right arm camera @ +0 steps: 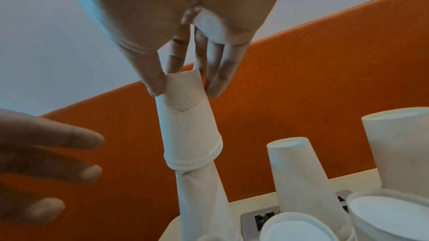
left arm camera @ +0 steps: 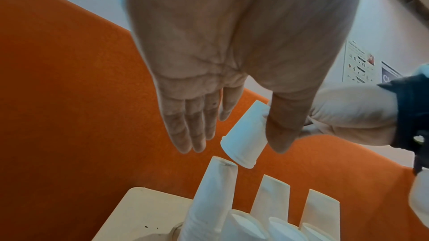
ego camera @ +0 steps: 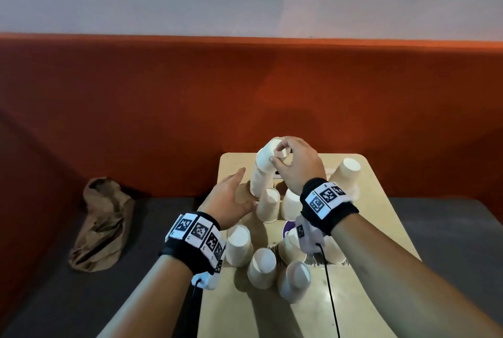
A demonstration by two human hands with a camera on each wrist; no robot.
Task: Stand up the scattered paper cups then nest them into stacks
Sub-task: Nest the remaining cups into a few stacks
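Thin, light, crushable paper cup (right arm camera: 185, 116) — pinched near its base by right hand (ego camera: 298, 164), lowering onto stack (ego camera: 258, 183); left hand (ego camera: 231, 202) spread, empty.

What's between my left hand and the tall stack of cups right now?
Nothing. In the left wrist view, only orange backdrop shows between the open left hand and the tall stack; the right hand tilts a cup over it.

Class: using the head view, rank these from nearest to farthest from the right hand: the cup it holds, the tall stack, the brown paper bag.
1. Held cup, pinched in the right hand.
2. Tall stack, just below the cup.
3. Brown paper bag, far left, off the table.
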